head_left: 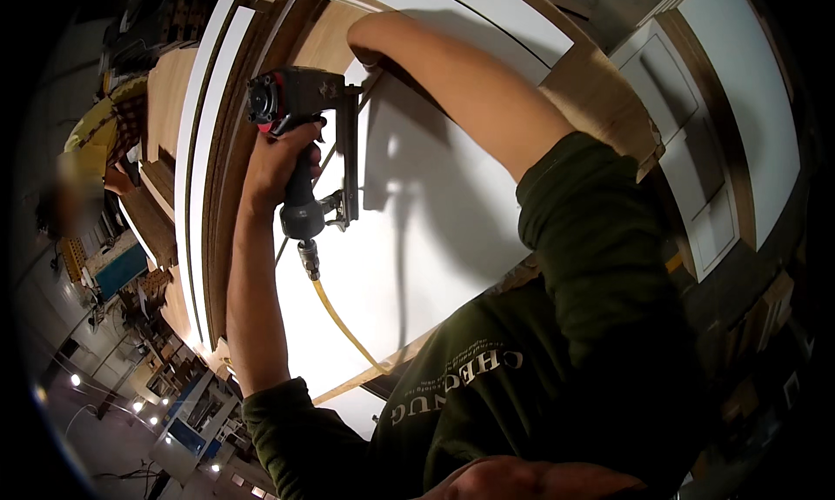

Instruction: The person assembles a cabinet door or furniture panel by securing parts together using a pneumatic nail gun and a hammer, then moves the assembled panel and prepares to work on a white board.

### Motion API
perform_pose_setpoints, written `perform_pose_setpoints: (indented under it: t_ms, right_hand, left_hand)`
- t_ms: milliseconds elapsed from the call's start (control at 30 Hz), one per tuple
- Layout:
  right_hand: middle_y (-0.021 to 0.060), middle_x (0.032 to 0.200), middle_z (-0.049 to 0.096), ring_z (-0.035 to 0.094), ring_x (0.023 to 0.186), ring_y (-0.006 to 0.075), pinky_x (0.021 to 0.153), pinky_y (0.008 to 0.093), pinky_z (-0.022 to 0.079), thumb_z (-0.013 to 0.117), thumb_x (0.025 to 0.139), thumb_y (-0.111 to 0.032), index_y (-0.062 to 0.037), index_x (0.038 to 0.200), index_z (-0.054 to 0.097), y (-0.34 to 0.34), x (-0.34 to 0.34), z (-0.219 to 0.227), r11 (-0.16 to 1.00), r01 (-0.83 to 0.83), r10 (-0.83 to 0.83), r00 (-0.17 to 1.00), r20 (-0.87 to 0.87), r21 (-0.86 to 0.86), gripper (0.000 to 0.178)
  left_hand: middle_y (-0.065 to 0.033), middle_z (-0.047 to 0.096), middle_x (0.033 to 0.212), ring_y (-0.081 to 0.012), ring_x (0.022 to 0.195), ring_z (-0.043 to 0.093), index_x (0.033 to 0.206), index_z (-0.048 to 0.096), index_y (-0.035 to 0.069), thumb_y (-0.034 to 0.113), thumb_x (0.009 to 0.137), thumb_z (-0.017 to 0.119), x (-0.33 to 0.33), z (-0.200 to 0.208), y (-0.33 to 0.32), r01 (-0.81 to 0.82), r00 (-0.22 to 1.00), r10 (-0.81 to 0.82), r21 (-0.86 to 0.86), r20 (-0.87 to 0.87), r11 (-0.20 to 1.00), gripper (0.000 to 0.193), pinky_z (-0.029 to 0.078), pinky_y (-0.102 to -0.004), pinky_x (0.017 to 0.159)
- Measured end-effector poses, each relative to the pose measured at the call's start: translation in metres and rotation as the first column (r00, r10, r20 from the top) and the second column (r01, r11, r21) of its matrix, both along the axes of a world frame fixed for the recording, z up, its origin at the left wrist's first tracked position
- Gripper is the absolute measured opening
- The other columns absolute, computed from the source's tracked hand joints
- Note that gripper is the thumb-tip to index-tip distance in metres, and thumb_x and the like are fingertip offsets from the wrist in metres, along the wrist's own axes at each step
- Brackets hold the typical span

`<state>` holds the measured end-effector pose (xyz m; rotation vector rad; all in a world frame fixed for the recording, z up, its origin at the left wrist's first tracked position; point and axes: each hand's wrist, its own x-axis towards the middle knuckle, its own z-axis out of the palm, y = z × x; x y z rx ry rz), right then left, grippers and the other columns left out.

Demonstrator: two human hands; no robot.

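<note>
In my left hand [283,165] is a black pneumatic nail gun [300,156], the fingers wrapped round its grip. Its black and red head points up and away, and its long dark magazine stands to the right of the grip. A yellow air hose [335,317] runs from the fitting at its base toward my body. My right hand [367,43] reaches across to the far side of a white panel [426,230], bent down at the wrist near a narrow strip at its far edge. The right fingers are mostly hidden, so their grip cannot be made out.
Long white boards with brown edges [202,152] stand along the left. More white panels [722,91] lean at the right beside a wooden piece [604,91]. A person in yellow [96,135] is at the far left, near stacked wood pieces [156,213]. Lit machinery fills the lower left.
</note>
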<state>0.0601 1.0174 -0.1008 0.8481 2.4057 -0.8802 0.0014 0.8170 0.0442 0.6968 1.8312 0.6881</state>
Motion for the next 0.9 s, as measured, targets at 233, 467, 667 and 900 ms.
perform_pose_setpoints:
  t_ms: [233, 467, 667, 900]
  right_hand:
    - [0.0084, 0.073, 0.068, 0.063, 0.066, 0.0251, 0.060, 0.0392, 0.050, 0.073, 0.065, -0.012, -0.0108, 0.070, 0.071, -0.013, 0.001, 0.013, 0.984, 0.124, -0.133, 0.989, 0.063, 0.127, 0.006]
    - [0.0084, 0.068, 0.066, 0.062, 0.063, 0.0237, 0.059, 0.0381, 0.049, 0.070, 0.066, -0.012, -0.0113, 0.064, 0.068, -0.012, 0.003, 0.018, 0.975, 0.209, -0.215, 0.973, 0.082, 0.071, 0.003]
    - [0.0122, 0.082, 0.071, 0.068, 0.076, 0.0282, 0.064, 0.0425, 0.052, 0.072, 0.065, -0.012, -0.0107, 0.074, 0.074, -0.017, 0.011, 0.020, 0.968, 0.235, -0.234, 0.972, -0.023, 0.087, 0.009]
    - [0.0122, 0.086, 0.072, 0.070, 0.081, 0.0271, 0.071, 0.0391, 0.054, 0.074, 0.067, -0.012, -0.0114, 0.082, 0.075, -0.014, 0.005, 0.025, 0.960, 0.279, -0.280, 0.958, 0.056, 0.030, 0.015]
  left_hand:
    - [-0.0036, 0.057, 0.067, -0.0106, 0.053, 0.056, 0.092, 0.061, 0.001, 0.013, 0.081, 0.065, 0.004, -0.001, -0.001, -0.009, 1.000, 0.009, 0.010, -0.008, 1.000, 0.018, 0.049, -0.0249, 0.046]
    - [-0.0043, 0.058, 0.068, -0.0107, 0.054, 0.056, 0.088, 0.060, 0.000, 0.014, 0.080, 0.065, 0.005, -0.001, 0.001, 0.002, 0.999, -0.003, -0.015, -0.049, 1.000, 0.018, 0.050, -0.0257, 0.046]
    - [-0.0045, 0.057, 0.066, -0.0113, 0.053, 0.056, 0.085, 0.059, 0.000, 0.013, 0.080, 0.064, 0.004, 0.000, 0.001, -0.001, 1.000, 0.001, 0.003, -0.003, 1.000, 0.015, 0.049, -0.0262, 0.046]
    - [-0.0060, 0.059, 0.065, -0.0125, 0.051, 0.056, 0.084, 0.061, 0.000, 0.018, 0.080, 0.069, -0.007, -0.013, -0.005, -0.003, 1.000, 0.003, 0.024, 0.013, 1.000, 0.021, 0.047, -0.0267, 0.046]
